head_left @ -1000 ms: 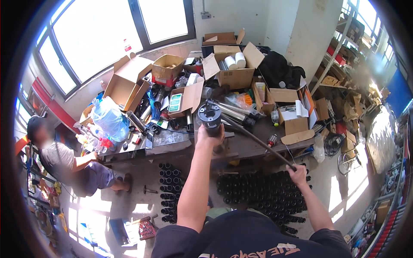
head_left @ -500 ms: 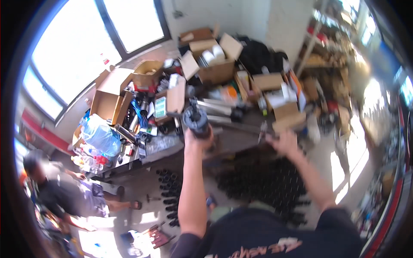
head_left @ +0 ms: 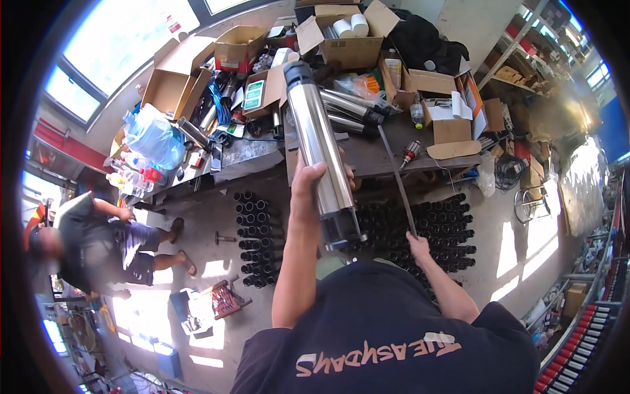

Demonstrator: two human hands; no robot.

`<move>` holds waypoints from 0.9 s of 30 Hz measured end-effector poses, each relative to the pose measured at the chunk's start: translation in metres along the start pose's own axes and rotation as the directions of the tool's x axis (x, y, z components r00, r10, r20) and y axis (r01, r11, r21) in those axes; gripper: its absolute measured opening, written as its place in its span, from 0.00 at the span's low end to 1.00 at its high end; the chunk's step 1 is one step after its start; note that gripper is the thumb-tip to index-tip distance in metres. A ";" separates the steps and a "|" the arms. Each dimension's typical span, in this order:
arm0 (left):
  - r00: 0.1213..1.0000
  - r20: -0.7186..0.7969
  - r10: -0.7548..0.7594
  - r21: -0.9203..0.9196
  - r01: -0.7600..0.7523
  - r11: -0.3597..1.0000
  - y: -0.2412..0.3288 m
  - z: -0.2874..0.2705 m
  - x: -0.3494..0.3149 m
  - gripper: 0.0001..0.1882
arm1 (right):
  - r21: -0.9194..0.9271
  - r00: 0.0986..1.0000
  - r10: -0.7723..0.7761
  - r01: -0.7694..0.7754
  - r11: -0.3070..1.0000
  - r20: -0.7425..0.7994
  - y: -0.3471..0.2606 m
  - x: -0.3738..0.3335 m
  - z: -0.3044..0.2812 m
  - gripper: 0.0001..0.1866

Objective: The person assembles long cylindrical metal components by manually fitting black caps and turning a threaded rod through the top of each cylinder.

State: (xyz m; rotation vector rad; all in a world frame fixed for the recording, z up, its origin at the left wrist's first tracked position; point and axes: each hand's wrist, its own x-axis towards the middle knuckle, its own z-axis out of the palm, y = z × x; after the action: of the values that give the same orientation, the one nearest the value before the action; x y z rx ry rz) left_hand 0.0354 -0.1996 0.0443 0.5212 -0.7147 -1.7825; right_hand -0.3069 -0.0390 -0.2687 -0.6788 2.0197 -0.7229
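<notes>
My left hand (head_left: 308,187) is wrapped round the middle of a shiny metal cylinder (head_left: 316,134) with black end pieces, perhaps a pump or motor body. It is held up at a tilt in front of the bench, its far end over the bench edge and its near end close to my chest. Lower and to the right, my right hand (head_left: 419,247) is closed on the near end of a long, thin metal bar (head_left: 398,176). The bar slants away from me, its far tip by more metal cylinders (head_left: 351,105) lying on the bench.
The cluttered workbench (head_left: 374,154) holds open cardboard boxes (head_left: 351,49), a blue plastic bag (head_left: 154,134) and a small red-and-silver part (head_left: 411,152). Rows of black tubes (head_left: 446,230) stand on the floor beneath. At the left is another person (head_left: 98,243); a hammer (head_left: 225,238) lies nearby.
The cylinder has swung from nearly end-on to showing its full length. My right hand has come down toward my body, and the bar has turned from nearly level to steep. The view has shifted.
</notes>
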 end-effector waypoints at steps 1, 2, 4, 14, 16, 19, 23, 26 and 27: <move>0.976 -0.076 0.202 0.239 -0.179 0.955 0.013 0.025 -0.007 0.31 | 0.097 0.992 0.106 -0.112 0.989 0.067 -0.005 -0.008 0.017 0.27; 0.968 -0.018 0.251 0.224 -0.241 0.944 0.021 0.027 -0.008 0.32 | 0.070 0.997 0.078 -0.077 0.995 -0.012 0.006 0.002 0.035 0.26; 0.967 -0.166 0.191 -0.162 -0.218 0.962 0.002 -0.013 -0.003 0.36 | 0.099 0.995 0.099 -0.101 0.990 0.028 0.002 0.018 0.059 0.25; 0.997 0.025 -0.067 -0.214 0.070 0.974 -0.021 -0.017 -0.026 0.36 | 0.085 0.991 0.121 -0.115 0.990 -0.062 0.010 0.027 0.096 0.21; 0.998 0.034 -0.059 -0.210 0.065 0.976 -0.019 -0.011 -0.026 0.36 | 0.139 0.991 0.105 -0.094 0.986 -0.077 0.020 0.030 0.100 0.20; 1.000 -0.005 -0.029 -0.199 0.028 0.980 -0.020 -0.009 -0.027 0.36 | 0.116 0.987 0.155 -0.150 0.982 -0.036 0.015 0.033 0.098 0.21; 0.989 -0.121 -0.079 -0.137 0.062 0.989 -0.020 -0.006 -0.015 0.36 | 0.230 0.989 0.136 -0.118 0.966 -0.064 0.021 0.055 0.096 0.24; 0.952 -0.302 -0.055 0.101 0.089 0.991 0.001 -0.005 -0.024 0.34 | 0.224 0.963 0.268 -0.262 0.939 0.003 -0.017 0.033 0.104 0.21; 0.946 -0.318 -0.058 0.125 0.102 0.987 0.006 0.000 -0.026 0.33 | 0.232 0.964 0.265 -0.258 0.938 0.002 -0.024 0.035 0.103 0.19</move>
State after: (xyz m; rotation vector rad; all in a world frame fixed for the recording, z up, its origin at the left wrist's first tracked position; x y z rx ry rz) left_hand 0.0478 -0.1766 0.0482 0.9177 -0.6033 -1.6787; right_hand -0.2307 -0.1040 -0.3182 -0.2586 1.9646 -0.7939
